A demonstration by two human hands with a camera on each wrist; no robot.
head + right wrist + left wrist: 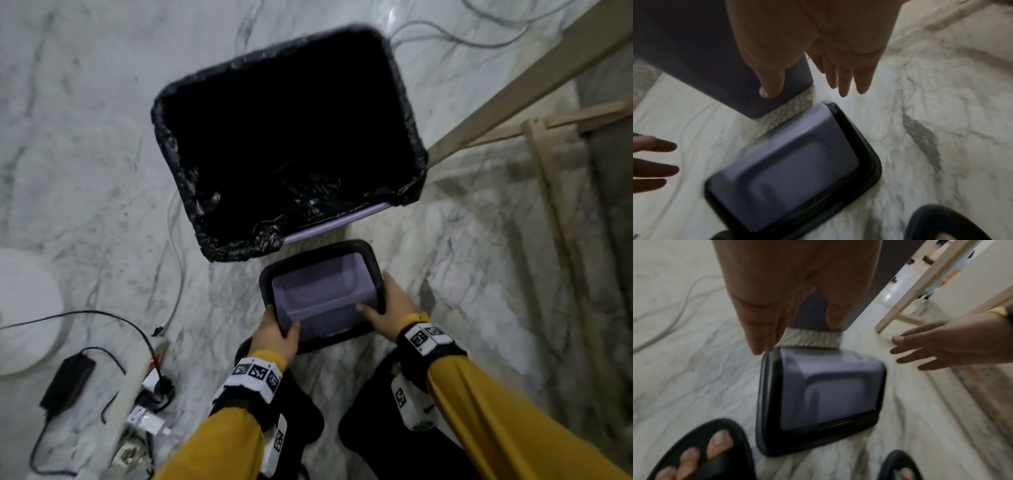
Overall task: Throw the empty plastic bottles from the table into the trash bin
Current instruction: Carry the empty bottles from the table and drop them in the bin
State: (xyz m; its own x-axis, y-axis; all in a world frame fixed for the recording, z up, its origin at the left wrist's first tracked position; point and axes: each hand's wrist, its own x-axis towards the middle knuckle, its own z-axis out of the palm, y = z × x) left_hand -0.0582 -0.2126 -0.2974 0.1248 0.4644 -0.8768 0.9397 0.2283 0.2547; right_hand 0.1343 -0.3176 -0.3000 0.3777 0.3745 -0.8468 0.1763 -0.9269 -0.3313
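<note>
No plastic bottle is in view. The purple trash bin (pixel 342 222), lined with a black bag, stands uncovered on the marble floor; its wall also shows in the wrist views (pixel 809 316) (pixel 694 56). Its lid (pixel 325 298), purple with a black rim, lies on the floor just in front of it (pixel 828 394) (pixel 793 178). My left hand (pixel 281 320) (pixel 795 335) is at the lid's left edge and my right hand (pixel 376 294) (pixel 807 92) at its right edge. In the wrist views, both hands hover over the lid with straight fingers, clear of it.
A power strip (pixel 137 377) with a black adapter (pixel 68 380) and cables lies on the floor at lower left, beside a round white object (pixel 24 308). Wooden frame legs (pixel 513 85) stand to the bin's right. My feet in black sandals (pixel 701 456) are just behind the lid.
</note>
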